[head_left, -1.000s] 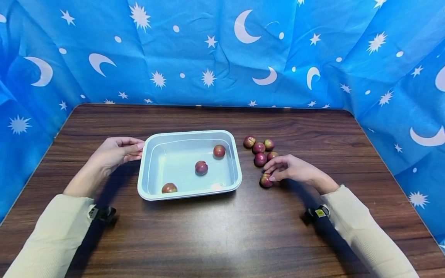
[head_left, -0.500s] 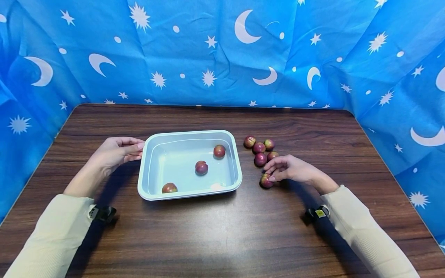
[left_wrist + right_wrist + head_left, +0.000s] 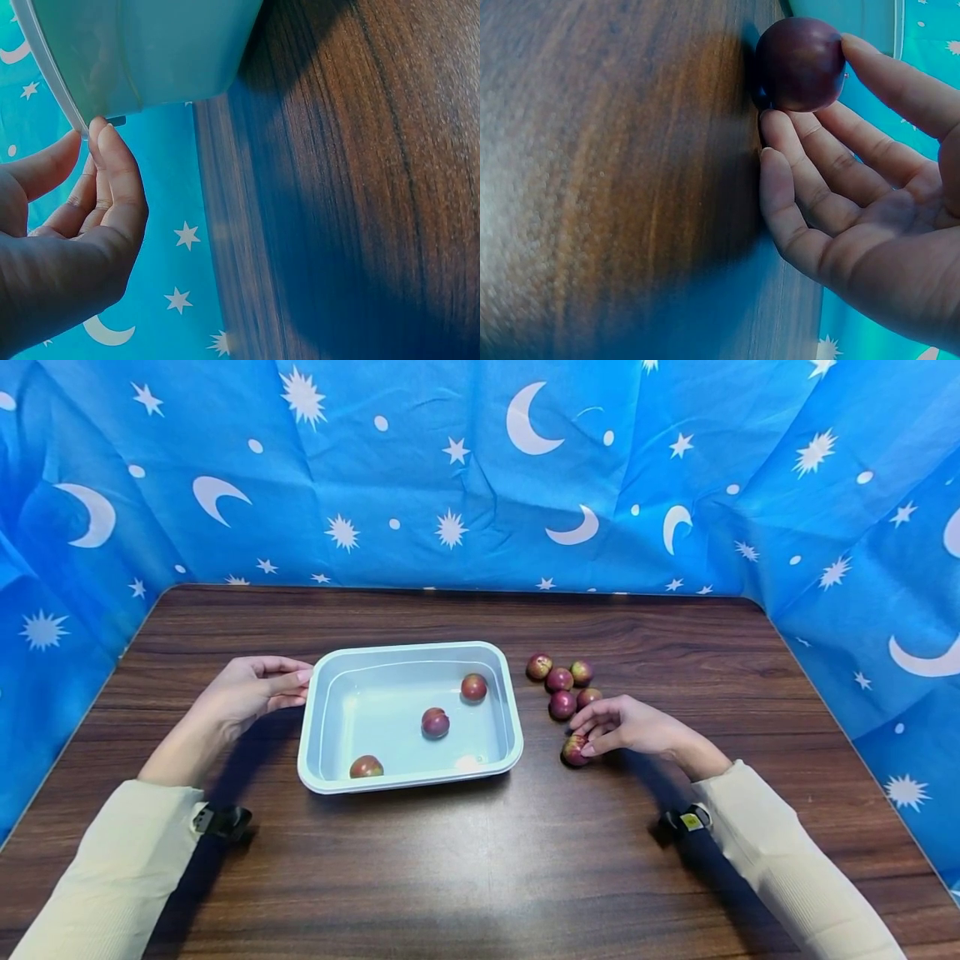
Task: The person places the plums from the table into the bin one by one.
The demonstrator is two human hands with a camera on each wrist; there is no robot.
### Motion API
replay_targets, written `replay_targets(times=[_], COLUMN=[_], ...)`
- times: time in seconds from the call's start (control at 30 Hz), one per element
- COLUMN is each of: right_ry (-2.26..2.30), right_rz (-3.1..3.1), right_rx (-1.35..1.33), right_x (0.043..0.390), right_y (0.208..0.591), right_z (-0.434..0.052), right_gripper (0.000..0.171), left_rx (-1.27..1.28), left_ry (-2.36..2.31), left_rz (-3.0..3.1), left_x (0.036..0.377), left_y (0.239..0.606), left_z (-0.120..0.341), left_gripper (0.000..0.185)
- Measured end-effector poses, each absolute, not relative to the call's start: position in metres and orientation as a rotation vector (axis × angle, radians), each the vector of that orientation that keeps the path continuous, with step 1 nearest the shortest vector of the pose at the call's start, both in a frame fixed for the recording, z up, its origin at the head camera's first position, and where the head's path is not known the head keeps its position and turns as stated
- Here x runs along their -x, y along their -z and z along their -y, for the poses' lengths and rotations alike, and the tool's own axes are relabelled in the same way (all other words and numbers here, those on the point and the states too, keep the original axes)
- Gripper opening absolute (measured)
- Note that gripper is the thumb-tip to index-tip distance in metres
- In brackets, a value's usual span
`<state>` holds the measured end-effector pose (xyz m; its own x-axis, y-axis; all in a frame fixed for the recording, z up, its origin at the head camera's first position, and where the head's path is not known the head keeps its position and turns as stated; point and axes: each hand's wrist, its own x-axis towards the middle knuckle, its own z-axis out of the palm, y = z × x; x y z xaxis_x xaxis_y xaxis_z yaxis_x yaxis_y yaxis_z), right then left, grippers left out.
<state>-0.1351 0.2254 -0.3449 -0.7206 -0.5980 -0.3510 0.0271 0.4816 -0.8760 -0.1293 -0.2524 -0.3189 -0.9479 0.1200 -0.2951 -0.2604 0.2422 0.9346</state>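
A pale blue tray [image 3: 315, 693] sits on the dark wooden table and holds three red plums [image 3: 435, 722]. My left hand [image 3: 288, 687] lies beside its left end, with straight fingertips [image 3: 109, 154] touching the rim [image 3: 52, 75]. To the right of the tray, my right hand [image 3: 587, 737] pinches one plum [image 3: 801, 64] between thumb and curled fingers [image 3: 810, 172]. That plum [image 3: 573, 751] still rests on the table. Several more plums [image 3: 559, 680] lie in a cluster just beyond the right hand.
A blue cloth [image 3: 480, 468] printed with moons and stars hangs close round the back and both sides of the table. Bare wood [image 3: 480, 860] stretches in front of the tray, between my two sleeves.
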Motion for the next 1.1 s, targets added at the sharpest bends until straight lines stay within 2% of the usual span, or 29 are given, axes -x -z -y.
replay_targets(times=[0.2, 1.1], right_ry=[1.249, 1.241], right_rz=[-2.083, -2.105], right_rx=[0.474, 0.447], right_x=[0.135, 0.140], right_y=[0.346, 0.327], right_z=[-0.226, -0.230], right_gripper=[0.036, 0.038], left_rx=[0.133, 0.151], left_ry=[-1.742, -1.746], left_rz=[-2.227, -2.220], left_x=[0.129, 0.130], left_y=[0.320, 0.319], left_z=[0.253, 0.253], left_gripper=[0.029, 0.027])
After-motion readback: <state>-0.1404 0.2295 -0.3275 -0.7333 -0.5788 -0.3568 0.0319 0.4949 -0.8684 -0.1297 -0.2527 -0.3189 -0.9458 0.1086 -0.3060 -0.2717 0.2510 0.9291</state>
